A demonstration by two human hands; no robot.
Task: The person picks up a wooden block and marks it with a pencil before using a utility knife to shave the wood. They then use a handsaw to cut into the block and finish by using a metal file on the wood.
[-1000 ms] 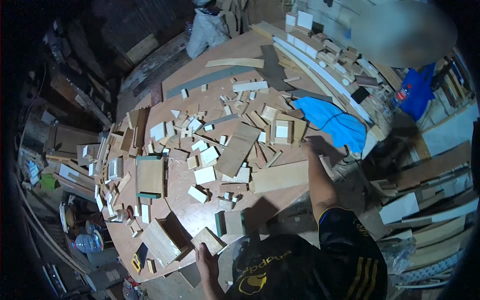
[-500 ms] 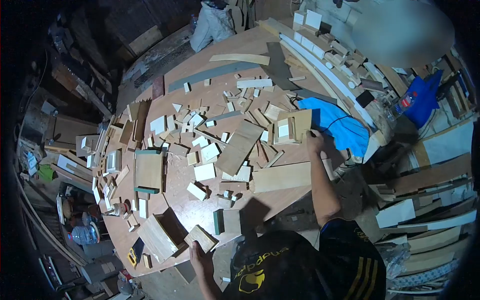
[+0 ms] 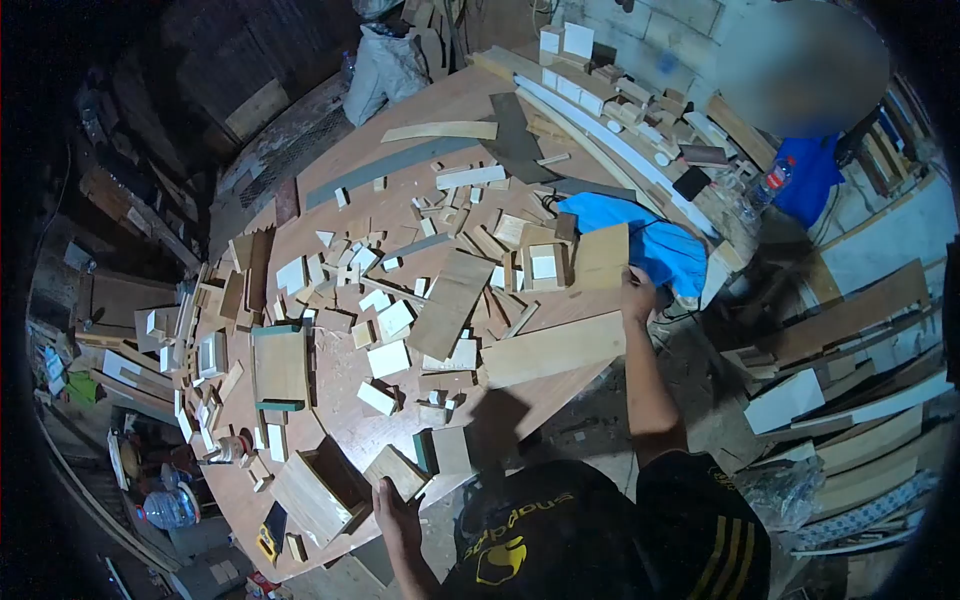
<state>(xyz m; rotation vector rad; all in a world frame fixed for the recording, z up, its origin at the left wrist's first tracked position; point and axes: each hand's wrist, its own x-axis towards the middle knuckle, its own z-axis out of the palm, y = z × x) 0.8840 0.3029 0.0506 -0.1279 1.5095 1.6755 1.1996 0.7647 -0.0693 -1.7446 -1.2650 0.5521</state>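
My left hand point(image 3: 397, 515) grips the near edge of a small wooden block point(image 3: 397, 470) at the table's front edge. An open wooden box point(image 3: 315, 490) lies to its left, and a box-like piece with a dark green edge point(image 3: 450, 451) stands to its right. My right hand point(image 3: 638, 296) is closed on the lower right corner of a thin wooden board point(image 3: 602, 258). Left of that board is a small wooden frame with a white panel point(image 3: 545, 266). A blue cloth point(image 3: 645, 245) lies just beyond my right hand.
Loose wood offcuts point(image 3: 395, 318) cover the middle of the round table point(image 3: 345, 390). A green-edged tray point(image 3: 280, 365) sits at the left, with a yellow tool point(image 3: 268, 541) near the front. Planks point(image 3: 860, 420) are stacked at the right; another person is behind the far right side.
My right hand has drawn the thin board rightward, away from the white-panelled frame. My left hand stays with the block. The camera view has shifted slightly to the right.
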